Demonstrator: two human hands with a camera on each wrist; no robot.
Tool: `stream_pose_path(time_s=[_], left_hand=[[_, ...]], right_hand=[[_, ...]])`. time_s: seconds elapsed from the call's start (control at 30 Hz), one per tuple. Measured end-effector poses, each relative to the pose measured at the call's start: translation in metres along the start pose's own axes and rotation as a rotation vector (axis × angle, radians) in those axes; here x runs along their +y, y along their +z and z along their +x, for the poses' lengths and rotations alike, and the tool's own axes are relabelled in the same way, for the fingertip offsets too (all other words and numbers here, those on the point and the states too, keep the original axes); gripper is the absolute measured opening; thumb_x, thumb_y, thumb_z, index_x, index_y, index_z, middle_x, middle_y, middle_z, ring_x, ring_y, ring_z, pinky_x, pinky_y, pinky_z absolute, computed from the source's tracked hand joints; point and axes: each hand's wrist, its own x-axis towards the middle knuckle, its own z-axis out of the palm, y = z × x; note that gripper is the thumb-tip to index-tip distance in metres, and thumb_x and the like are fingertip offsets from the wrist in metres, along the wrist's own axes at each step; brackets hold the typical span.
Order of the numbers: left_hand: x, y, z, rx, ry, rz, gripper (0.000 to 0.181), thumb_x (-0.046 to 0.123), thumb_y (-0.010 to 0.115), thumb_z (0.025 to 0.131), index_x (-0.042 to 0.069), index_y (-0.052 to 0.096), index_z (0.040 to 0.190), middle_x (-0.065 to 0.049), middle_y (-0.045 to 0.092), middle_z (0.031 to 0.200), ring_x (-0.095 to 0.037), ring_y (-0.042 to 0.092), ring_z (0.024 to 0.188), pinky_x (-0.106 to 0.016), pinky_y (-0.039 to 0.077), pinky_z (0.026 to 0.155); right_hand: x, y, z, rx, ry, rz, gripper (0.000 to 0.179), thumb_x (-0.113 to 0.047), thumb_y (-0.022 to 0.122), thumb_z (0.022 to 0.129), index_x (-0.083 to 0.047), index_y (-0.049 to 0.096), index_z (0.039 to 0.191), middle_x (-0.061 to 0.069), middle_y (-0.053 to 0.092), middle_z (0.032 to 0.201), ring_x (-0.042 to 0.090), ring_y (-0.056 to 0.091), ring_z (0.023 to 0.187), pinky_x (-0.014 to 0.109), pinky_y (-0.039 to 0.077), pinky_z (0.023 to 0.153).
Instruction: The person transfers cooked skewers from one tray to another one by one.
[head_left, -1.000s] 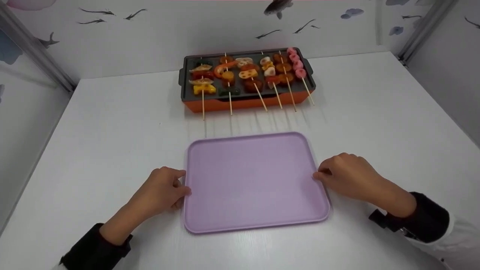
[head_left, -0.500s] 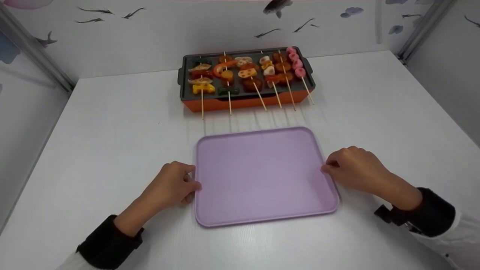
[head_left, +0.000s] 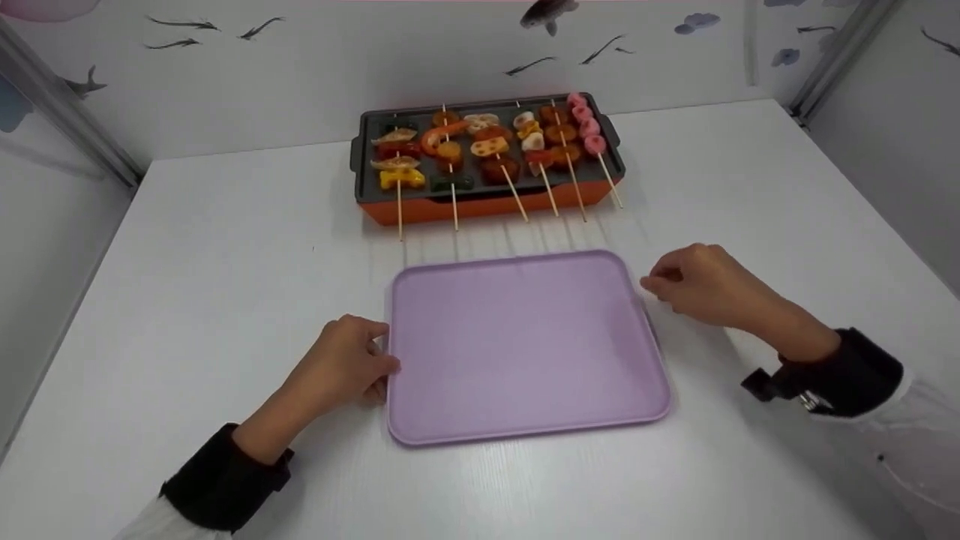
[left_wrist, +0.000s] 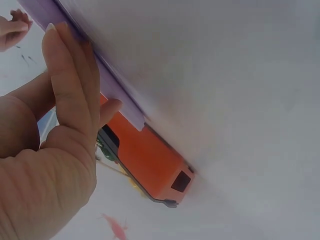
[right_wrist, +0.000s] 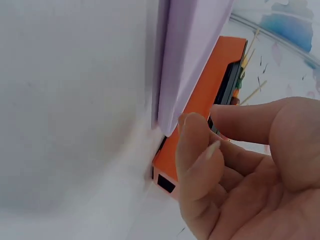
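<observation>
A lilac rectangular tray (head_left: 525,352) lies on the white table. My left hand (head_left: 341,364) pinches its left rim, thumb over the edge. From the left wrist view, the hand's fingers (left_wrist: 70,80) lie against the side of the tray (left_wrist: 117,90). My right hand (head_left: 709,285) is off the tray, just beyond the upper part of its right edge. Seen from the right wrist, this hand's thumb and fingers (right_wrist: 200,165) are loosely bent and apart, with nothing between them.
Behind the tray stands an orange toy grill (head_left: 487,206) with a dark top plate. Several food skewers (head_left: 491,146) lie across it, their sticks jutting over the front edge toward the tray. A patterned white panel (head_left: 300,75) rises behind the table (head_left: 225,262).
The tray shifted right and slightly away, both hands on its rims, then stopped. My right hand has since let go and moved up toward the grill; the left hand keeps its hold.
</observation>
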Motion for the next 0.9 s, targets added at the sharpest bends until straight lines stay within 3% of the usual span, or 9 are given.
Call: stream_pose_path(time_s=[0.17, 0.27, 0.37, 0.5, 0.67, 0.9], left_hand=[[0.000, 0.001, 0.000, 0.024, 0.001, -0.007, 0.034, -0.007, 0.066, 0.090, -0.005, 0.067, 0.123, -0.008, 0.070, 0.067, -0.017, 0.067, 0.054, -0.026, 0.054, 0.052], [0.001, 0.001, -0.001, 0.030, -0.009, -0.014, 0.038, -0.007, 0.066, 0.090, -0.007, 0.065, 0.128, -0.008, 0.071, 0.070, -0.018, 0.069, 0.056, -0.027, 0.056, 0.053], [0.003, 0.002, -0.001, 0.030, -0.026, -0.029, 0.040, -0.007, 0.066, 0.090, -0.008, 0.063, 0.130, -0.009, 0.072, 0.071, -0.019, 0.070, 0.057, -0.027, 0.057, 0.053], [0.005, 0.002, -0.001, 0.035, -0.043, -0.038, 0.040, -0.007, 0.065, 0.089, -0.009, 0.062, 0.129, -0.010, 0.072, 0.070, -0.019, 0.070, 0.056, -0.027, 0.057, 0.053], [0.006, 0.003, -0.001, 0.044, -0.056, -0.046, 0.045, -0.007, 0.064, 0.089, -0.011, 0.058, 0.134, -0.010, 0.071, 0.069, -0.020, 0.070, 0.055, -0.028, 0.057, 0.052], [0.006, 0.003, 0.003, 0.041, -0.056, -0.043, 0.047, -0.008, 0.063, 0.090, -0.010, 0.057, 0.136, -0.010, 0.072, 0.070, -0.021, 0.071, 0.056, -0.029, 0.058, 0.052]], right_hand=[[0.001, -0.019, 0.037, 0.097, 0.123, 0.256, 0.041, -0.031, 0.060, 0.103, 0.008, 0.069, 0.116, 0.018, 0.072, 0.097, 0.020, 0.071, 0.080, 0.027, 0.058, 0.061], [0.000, -0.025, 0.058, 0.124, 0.182, 0.442, 0.049, -0.033, 0.059, 0.104, 0.011, 0.063, 0.125, 0.014, 0.072, 0.101, 0.015, 0.072, 0.084, 0.026, 0.060, 0.069], [0.000, -0.028, 0.074, 0.100, 0.236, 0.609, 0.052, -0.033, 0.059, 0.104, 0.012, 0.058, 0.130, 0.008, 0.071, 0.100, 0.013, 0.072, 0.088, 0.028, 0.060, 0.077], [-0.003, -0.025, 0.088, 0.065, 0.292, 0.799, 0.047, -0.033, 0.060, 0.103, 0.008, 0.062, 0.126, 0.006, 0.070, 0.097, 0.017, 0.072, 0.090, 0.029, 0.060, 0.081], [-0.005, -0.020, 0.099, 0.068, 0.346, 0.984, 0.042, -0.029, 0.062, 0.103, 0.007, 0.062, 0.124, 0.008, 0.069, 0.097, 0.018, 0.069, 0.085, 0.027, 0.059, 0.078], [-0.003, -0.019, 0.108, 0.068, 0.345, 1.155, 0.034, -0.019, 0.064, 0.101, 0.008, 0.060, 0.122, 0.011, 0.065, 0.093, 0.017, 0.063, 0.076, 0.026, 0.057, 0.074]])
